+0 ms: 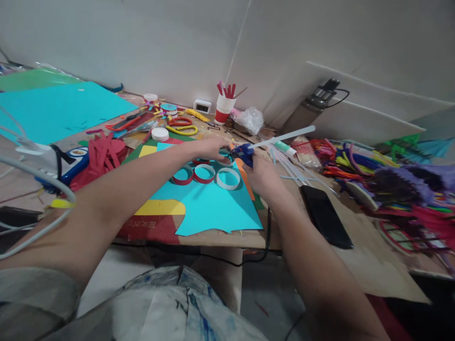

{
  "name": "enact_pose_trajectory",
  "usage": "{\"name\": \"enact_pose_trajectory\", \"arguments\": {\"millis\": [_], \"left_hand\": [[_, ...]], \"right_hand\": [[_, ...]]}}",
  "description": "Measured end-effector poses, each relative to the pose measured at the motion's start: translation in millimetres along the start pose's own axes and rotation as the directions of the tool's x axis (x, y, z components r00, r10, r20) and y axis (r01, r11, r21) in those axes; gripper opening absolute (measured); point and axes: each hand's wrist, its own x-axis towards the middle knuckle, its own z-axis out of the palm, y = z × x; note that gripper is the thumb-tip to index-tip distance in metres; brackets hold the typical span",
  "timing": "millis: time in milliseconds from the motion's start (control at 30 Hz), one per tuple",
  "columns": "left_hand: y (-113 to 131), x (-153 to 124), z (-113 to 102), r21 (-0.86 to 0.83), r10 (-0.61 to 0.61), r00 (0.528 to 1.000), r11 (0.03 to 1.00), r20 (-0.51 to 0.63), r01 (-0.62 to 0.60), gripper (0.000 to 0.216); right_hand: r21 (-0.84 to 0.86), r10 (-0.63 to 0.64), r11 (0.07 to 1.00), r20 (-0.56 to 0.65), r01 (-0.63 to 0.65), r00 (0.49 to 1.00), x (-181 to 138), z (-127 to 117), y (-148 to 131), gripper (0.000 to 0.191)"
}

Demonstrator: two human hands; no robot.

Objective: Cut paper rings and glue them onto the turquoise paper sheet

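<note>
My right hand point(261, 173) is wrapped round a blue hot glue gun point(242, 152), with a long whitish glue stick point(284, 136) jutting from its back end. The gun's nozzle points left, close to my left hand point(216, 148). The fingers of my left hand are closed on a paper ring point(227, 164) at the far row, partly hidden by them. In front stand a red paper ring point(183, 182), another red-and-white paper ring point(204, 180) and a white paper ring point(228, 185), all on a turquoise paper sheet point(220, 210).
Red paper strips point(103, 154) lie at the left, near a white cable point(39, 175). Scissors point(181, 129) and a paper cup point(223, 110) stand at the back. A black phone point(325, 215), loose glue sticks point(289, 166) and a bottle point(305, 111) are at the right.
</note>
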Motion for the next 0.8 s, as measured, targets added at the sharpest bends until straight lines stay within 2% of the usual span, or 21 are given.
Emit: {"name": "enact_pose_trajectory", "arguments": {"millis": [200, 400, 800], "left_hand": [[2, -1, -1, -0.014, 0.034, 0.999, 0.999, -0.029, -0.034, 0.052], [3, -2, -2, -0.015, 0.016, 0.999, 1.0, -0.042, -0.016, 0.052], [3, -1, -3, -0.011, -0.01, 1.0, 1.0, 0.012, 0.01, 0.058]], "right_hand": [[-0.046, 0.012, 0.999, 0.004, -0.012, 1.0, 2, 0, -7, 0.035], [-0.065, 0.003, 0.998, 0.006, -0.003, 1.0, 3, 2, -7, 0.034], [0.013, -0.023, 1.0, -0.02, 0.023, 1.0, -2, 0, 2, 0.034]]}}
